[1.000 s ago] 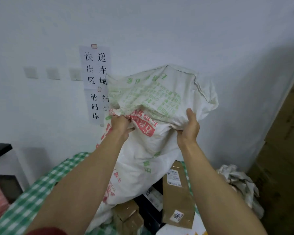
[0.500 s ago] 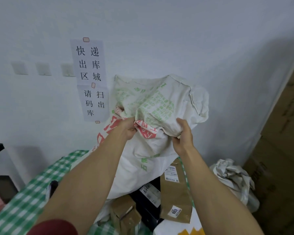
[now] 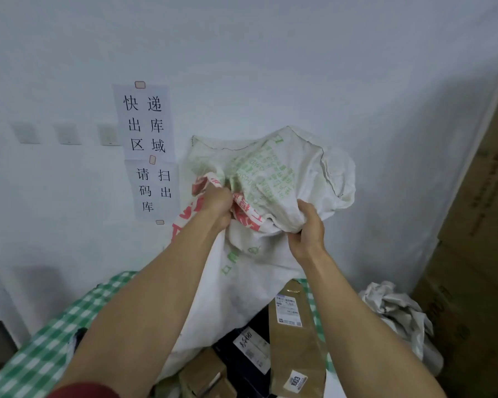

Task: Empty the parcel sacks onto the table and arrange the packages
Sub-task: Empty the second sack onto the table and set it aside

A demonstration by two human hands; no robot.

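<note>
My left hand [image 3: 216, 203] and right hand [image 3: 308, 222] are both clenched on bunched sack [image 3: 270, 179] cloth, now lower than 1 second ago. It hangs upended over the tabletop [image 3: 55, 334], looking nearly empty; a tall brown parcel [image 3: 295, 337] and others lie beneath its mouth.

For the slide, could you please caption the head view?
Both hands, left hand and right hand, grip an upended white woven sack above brown cardboard parcels on a green checked tablecloth.

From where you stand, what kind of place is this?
Probably a parcel pickup or sorting room: a printed woven sack upended over labelled packages, a wall notice about express outbound scanning, stacked cartons.
</note>
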